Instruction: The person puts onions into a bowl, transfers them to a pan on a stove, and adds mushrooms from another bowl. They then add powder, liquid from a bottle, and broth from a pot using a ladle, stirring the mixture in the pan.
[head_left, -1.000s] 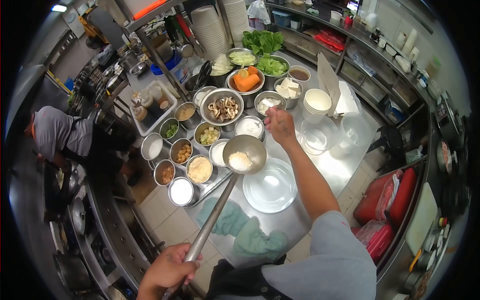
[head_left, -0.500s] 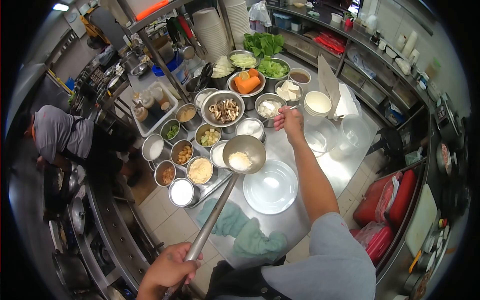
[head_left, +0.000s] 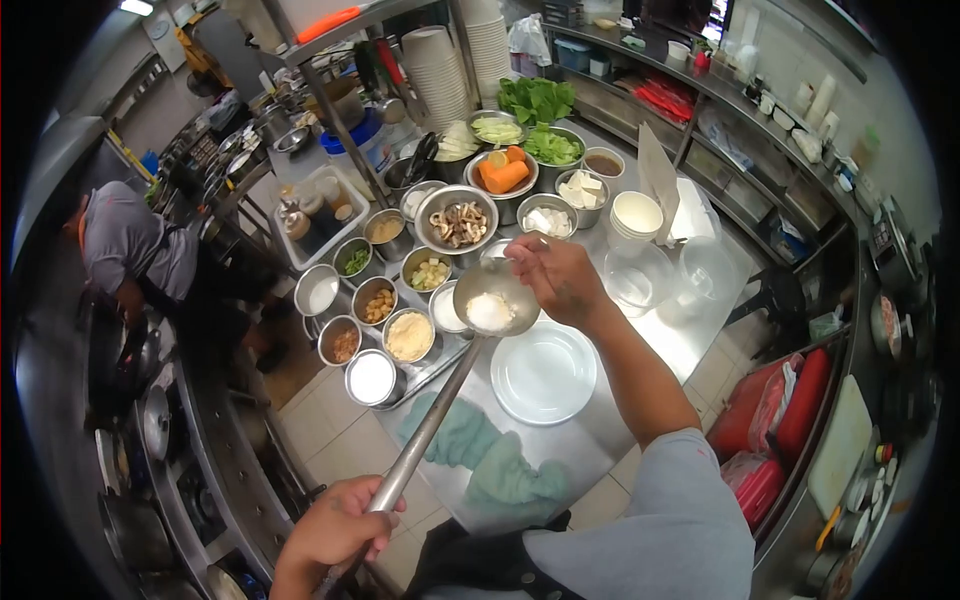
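Head view: steel ladle (head_left: 492, 297), round shallow bowl on a long tubular handle, is held out over the worktop (head_left: 660, 340). Bowl carries a small heap of white granular stuff (head_left: 490, 311). Left hand (head_left: 335, 530) is wrapped tight around the handle's near end, fingers curled shut on it. Right hand (head_left: 556, 276) sits at the ladle bowl's far rim, fingers drawn together as if pinching something small over the bowl; what's pinched is too small to tell.

Just below the right hand: flat white round plate (head_left: 545, 375), glossy, lying on brushed stainless. Under the ladle handle, a crumpled teal cloth (head_left: 480, 465), soft folds.

Left of the ladle bowl: cluster of small round steel tubs (head_left: 372, 377) with white powder, yellow crumbs, brown bits, chopped greens. Beyond the right hand: wider steel bowls, one with sliced mushrooms (head_left: 460, 222), one with orange carrot chunks (head_left: 503, 172), one with pale cubes (head_left: 583, 190), plus leafy greens (head_left: 537, 98) loose at the back. To the right of the hand: stack of white cups (head_left: 637, 215) and clear plastic tubs (head_left: 640, 280), thin-walled.

Far left, well apart from both hands, another person in a grey shirt (head_left: 125, 240) bends over dark pans.
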